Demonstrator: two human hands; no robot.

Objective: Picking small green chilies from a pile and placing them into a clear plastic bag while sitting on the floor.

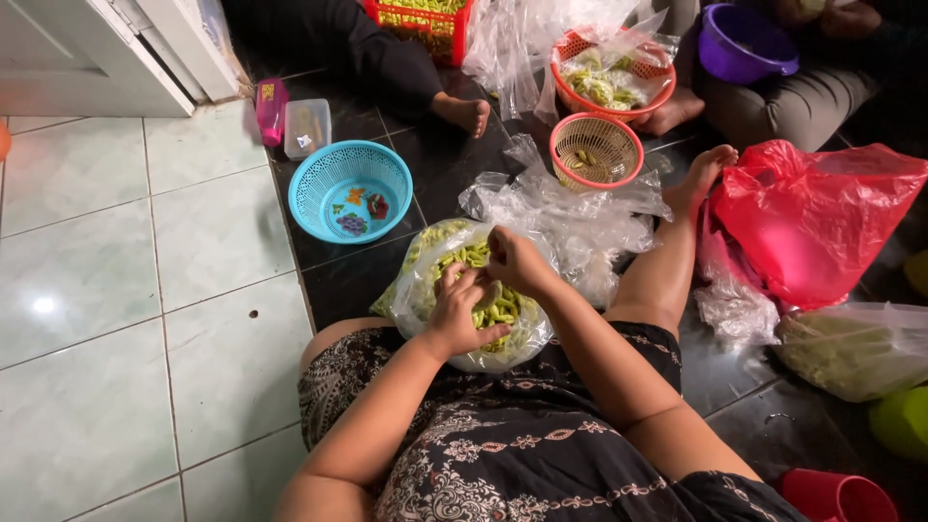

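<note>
A clear plastic bag [425, 280] full of small green pods [495, 311] rests on my lap. My left hand [462, 311] lies on top of the pods inside the bag's mouth, fingers curled over them. My right hand [515, 259] is at the bag's upper edge with fingers pinched together, apparently on a pod or the plastic. The two hands almost touch. What sits between the right fingertips is hidden.
A blue basket [350, 190] stands on the dark floor ahead. Crumpled clear plastic [570, 217], a small orange basket [595, 151], a larger orange basket [611, 79], a red bag [822, 217] and a purple bowl [744, 43] lie around. Other people's feet [464, 111] are nearby.
</note>
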